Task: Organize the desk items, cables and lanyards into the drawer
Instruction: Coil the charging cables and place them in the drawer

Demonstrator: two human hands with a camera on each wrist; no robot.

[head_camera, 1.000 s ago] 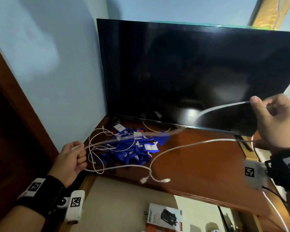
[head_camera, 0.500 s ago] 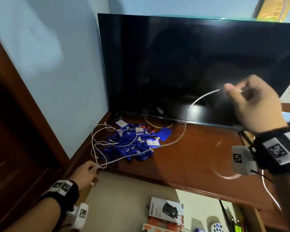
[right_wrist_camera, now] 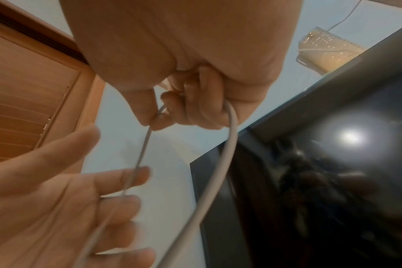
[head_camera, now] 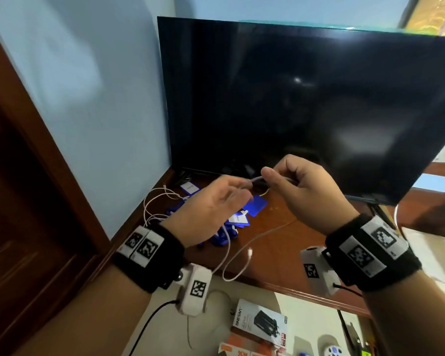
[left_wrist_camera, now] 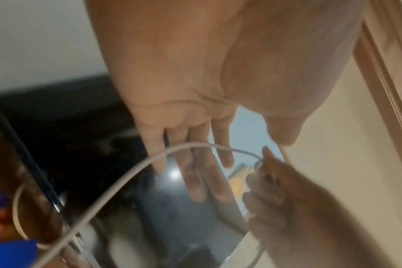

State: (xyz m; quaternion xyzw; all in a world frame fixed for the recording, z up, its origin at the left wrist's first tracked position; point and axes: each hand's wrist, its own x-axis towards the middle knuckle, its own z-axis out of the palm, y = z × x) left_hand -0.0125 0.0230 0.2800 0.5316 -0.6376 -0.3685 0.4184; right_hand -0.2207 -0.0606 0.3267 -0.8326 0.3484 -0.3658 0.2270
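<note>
Above the wooden counter (head_camera: 275, 242), the right hand (head_camera: 306, 194) pinches a white cable (right_wrist_camera: 227, 145). Beside it, the left hand (head_camera: 211, 209) lies spread, straight fingers (right_wrist_camera: 117, 177) touching the cable.

Lanyards (head_camera: 229, 227) (heaped) before monitor (head_camera: 306, 104)

Both hands raised, close together at mid-view, forearms angled in from lower corners. Black bands with white markers on both wrists. Right hand (head_camera: 307, 194): fingers curled, thumb and forefinger pinching cable (right_wrist_camera: 227, 145); second strand runs out under curled fingers. Left hand (head_camera: 211, 211): palm turned toward right hand, fingers (right_wrist_camera: 117, 178) straight and spread; strand lies across them, none closed round it. Left fingertips just beside right thumb.
</note>
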